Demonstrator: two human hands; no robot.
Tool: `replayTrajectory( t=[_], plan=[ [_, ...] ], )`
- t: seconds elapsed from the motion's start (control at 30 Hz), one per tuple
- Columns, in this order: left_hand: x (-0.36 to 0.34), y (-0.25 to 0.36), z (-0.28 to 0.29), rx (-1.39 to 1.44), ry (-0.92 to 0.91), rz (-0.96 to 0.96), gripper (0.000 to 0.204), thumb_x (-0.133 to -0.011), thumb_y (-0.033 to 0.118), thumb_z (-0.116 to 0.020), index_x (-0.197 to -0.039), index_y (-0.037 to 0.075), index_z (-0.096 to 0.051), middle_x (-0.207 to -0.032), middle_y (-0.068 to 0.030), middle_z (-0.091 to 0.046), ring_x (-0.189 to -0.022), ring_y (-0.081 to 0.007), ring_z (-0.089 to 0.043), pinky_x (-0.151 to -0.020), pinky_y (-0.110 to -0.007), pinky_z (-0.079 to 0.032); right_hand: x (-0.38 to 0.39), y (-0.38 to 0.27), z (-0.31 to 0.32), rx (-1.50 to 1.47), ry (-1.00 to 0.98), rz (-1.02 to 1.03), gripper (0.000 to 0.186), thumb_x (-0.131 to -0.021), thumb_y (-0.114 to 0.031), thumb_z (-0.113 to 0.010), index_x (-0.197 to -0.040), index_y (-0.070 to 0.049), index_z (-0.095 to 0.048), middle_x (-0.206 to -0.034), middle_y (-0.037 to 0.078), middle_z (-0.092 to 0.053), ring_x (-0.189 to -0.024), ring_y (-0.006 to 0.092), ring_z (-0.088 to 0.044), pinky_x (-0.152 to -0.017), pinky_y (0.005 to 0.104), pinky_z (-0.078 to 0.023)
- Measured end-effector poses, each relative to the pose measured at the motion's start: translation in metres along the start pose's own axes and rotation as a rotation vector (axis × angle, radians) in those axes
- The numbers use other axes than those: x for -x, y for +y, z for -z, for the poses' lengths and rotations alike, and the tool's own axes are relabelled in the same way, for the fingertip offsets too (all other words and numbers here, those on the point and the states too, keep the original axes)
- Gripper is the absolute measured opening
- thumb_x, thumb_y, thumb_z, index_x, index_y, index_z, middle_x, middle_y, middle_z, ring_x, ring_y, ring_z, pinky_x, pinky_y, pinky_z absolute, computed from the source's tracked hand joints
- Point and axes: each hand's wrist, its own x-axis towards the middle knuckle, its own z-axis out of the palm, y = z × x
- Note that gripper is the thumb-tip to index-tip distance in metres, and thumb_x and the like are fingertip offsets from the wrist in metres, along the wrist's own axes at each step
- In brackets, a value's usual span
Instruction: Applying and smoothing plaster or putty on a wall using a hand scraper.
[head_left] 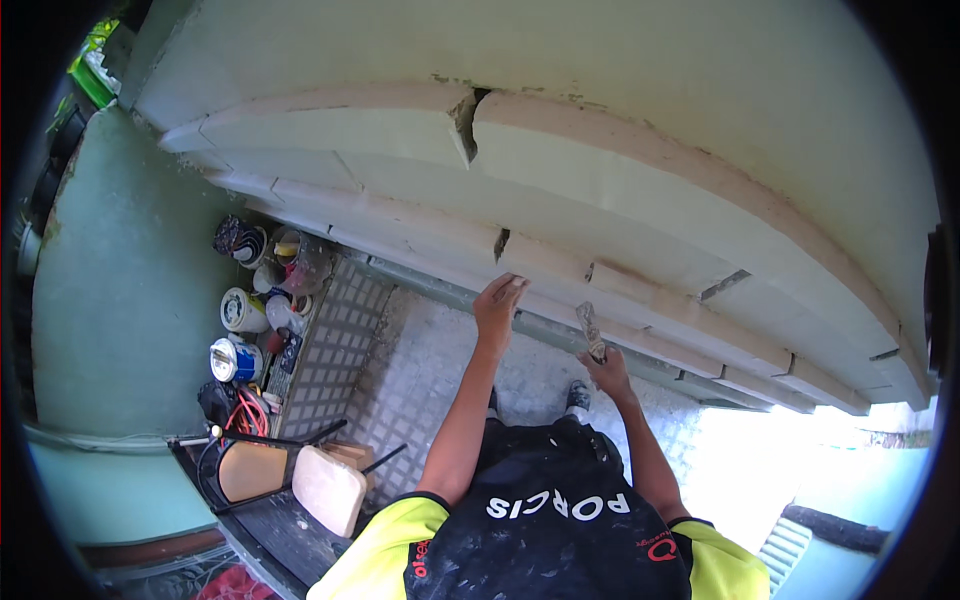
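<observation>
My right hand [608, 374] is closed around the handle of a putty knife [588, 325], its smeared blade pointing up toward the wall. Slightly higher and to the left, my left hand [500, 298] has its fingers bent together close to the lower moulding; any small thing between them is hidden. Stepped pale mouldings [560, 135] run across the pale green wall [330, 40] in front of me. A jagged gap [466, 120] breaks the upper band, and a smaller dark notch [502, 243] cuts the band above my left hand.
Paint buckets [243, 311] and bags stand along the left wall, with red hose [247, 410] beside them. Two chairs [330, 488] are at lower left on a dark surface. A dusty tiled floor [425, 345] lies under my feet. Bright light comes from the right.
</observation>
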Motion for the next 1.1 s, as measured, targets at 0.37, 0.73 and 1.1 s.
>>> replayTrajectory(
  t=[0.37, 0.73, 1.1],
  plan=[
    [0.044, 0.051, 0.045, -0.249, 0.210, -0.153, 0.032, -0.092, -0.001, -0.063, -0.123, -0.003, -0.058, -0.123, -0.0130, -0.063, -0.110, -0.0220, -0.065, -0.088, -0.034, -0.057, -0.064, -0.019, -0.058, 0.370, 0.079, 0.273, 0.037, -0.084, -0.030, -0.069, -0.078, 0.006, -0.069, -0.078, 0.032, -0.065, -0.080, 0.0489, -0.065, -0.077, 0.0517, -0.052],
    [0.075, 0.042, 0.062, -0.243, 0.415, -0.056, 0.034, -0.093, -0.001, -0.058, -0.126, 0.002, -0.056, -0.128, -0.0092, -0.061, -0.111, -0.0201, -0.064, -0.085, -0.033, -0.056, -0.078, -0.013, -0.060, 0.278, 0.137, 0.361, 0.041, -0.085, -0.030, -0.069, -0.066, 0.006, -0.063, -0.072, 0.033, -0.061, -0.072, 0.0518, -0.061, -0.073, 0.0583, -0.047],
    [0.074, 0.045, 0.053, -0.307, 0.392, -0.006, 0.034, -0.095, 0.005, -0.056, -0.128, 0.003, -0.054, -0.132, -0.0091, -0.059, -0.114, -0.0221, -0.063, -0.088, -0.037, -0.053, -0.086, -0.015, -0.060, 0.551, 0.085, 0.515, 0.033, -0.084, -0.028, -0.066, -0.088, 0.005, -0.067, -0.084, 0.030, -0.066, -0.080, 0.0487, -0.065, -0.079, 0.0536, -0.052]
  ],
)
